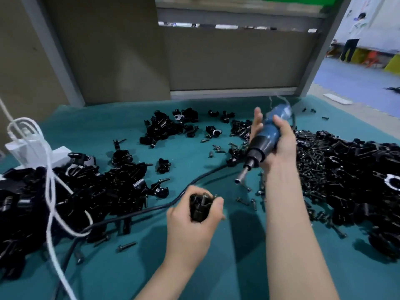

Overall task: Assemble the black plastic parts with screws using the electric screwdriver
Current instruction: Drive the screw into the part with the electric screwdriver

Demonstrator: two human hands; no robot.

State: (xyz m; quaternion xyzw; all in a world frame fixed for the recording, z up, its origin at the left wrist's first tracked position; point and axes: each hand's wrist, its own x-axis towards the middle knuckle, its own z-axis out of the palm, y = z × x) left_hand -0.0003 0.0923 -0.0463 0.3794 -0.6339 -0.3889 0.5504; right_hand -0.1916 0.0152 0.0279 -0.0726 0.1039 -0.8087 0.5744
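Screwdriver (263, 144) in the right hand (281, 146): the fingers wrap its blue body and hold it up above the table (134, 271). Its black nose tilts down and to the left, and the metal bit (240, 178) hangs clear of the cloth. Below and left of the bit, the left hand (190, 221) grips a black part (200, 205) in curled fingers, thumb along the right side. A screw seems to stand in the part's top (blur makes this hard to confirm). Bit and part are near but apart.

The table wears a teal cloth. A big right heap (350, 169) of black parts mixed with screws lies beyond the right forearm. A left heap (71, 195) fills the other side, and a smaller cluster (166, 128) sits toward the back. Loose screws (126, 246) are scattered on the cloth between them. A black cord (151, 210) runs from near the right hand across the middle, passes just beyond the left hand and goes off at the lower left. A white cable (52, 191) loops over the left heap, near a white charger (26, 152) at the left edge. Far off at the upper right, a person (351, 40) stands on a blue floor.
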